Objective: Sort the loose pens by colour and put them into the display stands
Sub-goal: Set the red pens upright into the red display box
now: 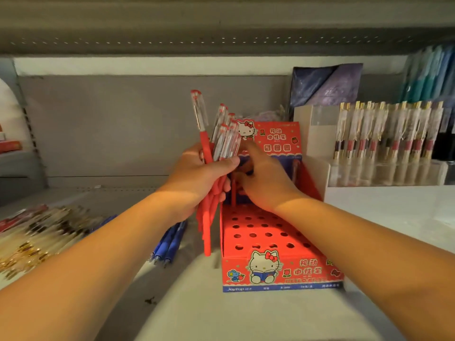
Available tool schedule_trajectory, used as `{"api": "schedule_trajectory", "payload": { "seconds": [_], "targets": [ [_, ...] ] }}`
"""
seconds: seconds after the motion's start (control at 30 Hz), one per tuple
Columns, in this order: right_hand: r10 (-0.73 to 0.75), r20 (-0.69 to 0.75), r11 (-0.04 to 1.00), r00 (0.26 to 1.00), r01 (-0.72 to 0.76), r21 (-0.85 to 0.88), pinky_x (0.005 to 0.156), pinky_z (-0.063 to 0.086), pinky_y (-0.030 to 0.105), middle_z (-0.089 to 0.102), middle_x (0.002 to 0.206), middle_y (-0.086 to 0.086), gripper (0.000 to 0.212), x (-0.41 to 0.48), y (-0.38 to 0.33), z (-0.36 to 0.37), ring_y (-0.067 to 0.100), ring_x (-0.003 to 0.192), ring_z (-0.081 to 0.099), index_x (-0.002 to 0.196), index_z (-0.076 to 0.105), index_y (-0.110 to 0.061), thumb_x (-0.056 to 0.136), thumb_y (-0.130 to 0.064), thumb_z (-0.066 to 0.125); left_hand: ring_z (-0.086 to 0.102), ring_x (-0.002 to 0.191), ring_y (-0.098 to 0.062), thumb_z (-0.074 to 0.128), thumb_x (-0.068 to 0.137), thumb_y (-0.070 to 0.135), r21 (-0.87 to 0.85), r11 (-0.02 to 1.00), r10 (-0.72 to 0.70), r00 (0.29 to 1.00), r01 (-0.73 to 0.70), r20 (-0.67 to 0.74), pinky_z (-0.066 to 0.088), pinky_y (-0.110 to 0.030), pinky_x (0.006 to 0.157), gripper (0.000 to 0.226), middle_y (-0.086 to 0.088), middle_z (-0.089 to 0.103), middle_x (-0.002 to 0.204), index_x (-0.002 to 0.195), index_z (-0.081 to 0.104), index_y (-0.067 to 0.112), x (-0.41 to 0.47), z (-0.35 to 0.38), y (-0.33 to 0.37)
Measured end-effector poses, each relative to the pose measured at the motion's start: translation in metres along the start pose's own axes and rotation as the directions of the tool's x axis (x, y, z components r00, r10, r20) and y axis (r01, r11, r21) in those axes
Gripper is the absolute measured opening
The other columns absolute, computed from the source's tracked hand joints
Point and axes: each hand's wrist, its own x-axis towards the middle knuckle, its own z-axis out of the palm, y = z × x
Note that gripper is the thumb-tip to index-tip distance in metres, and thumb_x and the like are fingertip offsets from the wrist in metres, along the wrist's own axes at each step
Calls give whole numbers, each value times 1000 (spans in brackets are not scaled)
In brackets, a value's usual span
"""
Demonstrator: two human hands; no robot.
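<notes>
Well, I see left hand (197, 171) gripping pens (206, 146) mid-barrel (probably light, slick, best held there); right hand (267, 179): cannot tell

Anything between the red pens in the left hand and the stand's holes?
Nothing visible. The red pens, held by the left hand, hang just left of the stand; its front holes lie open. Only the right hand covers the back rows.
</notes>
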Motion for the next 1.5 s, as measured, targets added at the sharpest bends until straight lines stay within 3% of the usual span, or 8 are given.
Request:
{"api": "schedule_trajectory", "payload": {
  "seconds": [0.27, 0.4, 0.5, 0.63, 0.9, 1.0, 1.2, 1.5],
  "targets": [
    [-12, 38, 976, 999, 20, -215, 70, 41, 24, 68, 93, 1, 20, 7, -14, -12, 18, 86, 60, 98, 69, -16, 88, -6, 54, 54, 42, -19, 70, 89, 13, -15, 1000, -25, 1000, 25, 6, 46, -26, 40, 10, -8, 57, 50, 93, 60, 13, 1, -4, -3],
    [100, -32, 981, 994, -93, 171, 66, 49, 21, 70, 83, -6, 26, 5, -24, -15, 6, 76, 63, 90, 71, -22, 89, -3, 53, 54, 41, -19, 69, 90, 12, -21, 999, -28, 999, 29, 33, 46, -25, 41, 9, -10, 58, 53, 95, 62, 11, 0, -2, -3],
    [205, 9, 811, 979, -175, 559, 50, 49, 24, 69, 66, -5, 31, 4, -32, -19, 11, 62, 64, 68, 71, -24, 88, -4, 57, 54, 41, -18, 67, 91, 9, -33, 999, -24, 998, 25, 51, 47, -25, 41, 9, -9, 58, 52, 98, 61, 8, -2, -1, -1],
    [203, 55, 789, 978, -196, 582, 57, 50, 28, 69, 73, 1, 10, 0, -32, -16, 15, 72, 66, 80, 70, -17, 90, -18, 68, 57, 45, -19, 67, 92, 12, -35, 999, -31, 997, 33, 64, 50, -27, 44, 12, -11, 59, 56, 101, 61, 7, -3, -2, 1],
    [317, 70, 629, 946, -265, 731, 73, 61, 34, 70, 91, 18, 15, 1, -32, -24, 24, 78, 70, 98, 63, 2, 99, -10, 54, 70, 56, -25, 67, 92, 21, -74, 991, -107, 994, 109, 19, 55, -32, 44, 13, -15, 72, 69, 99, 62, 11, -3, -3, 4],
    [339, -31, 671, 940, -219, 708, 66, 61, 35, 67, 109, 27, 19, 3, -33, -29, 24, 80, 70, 115, 59, 3, 99, -6, 53, 65, 48, -26, 67, 92, 17, -7, 998, -62, 997, 61, -42, 53, -33, 42, 10, -11, 69, 64, 93, 59, 10, 0, -4, 1],
    [163, -233, 907, 959, -53, 419, 54, 59, 33, 64, 79, 0, 36, 7, -20, -34, 21, 72, 71, 90, 55, -34, 92, 1, 60, 50, 41, -22, 66, 93, 14, 101, 995, -12, 997, 20, -74, 45, -28, 39, 11, -13, 63, 66, 88, 59, 7, 2, -6, 0],
    [49, -115, 984, 992, -28, 177, 65, 62, 41, 64, 86, 5, 38, 3, -6, -25, 24, 77, 68, 90, 56, -41, 93, -3, 61, 54, 44, -20, 65, 94, 15, 22, 1000, 1, 1000, -1, -8, 45, -28, 42, 13, -9, 73, 79, 103, 56, 13, -1, -6, 2]
  ]
}}
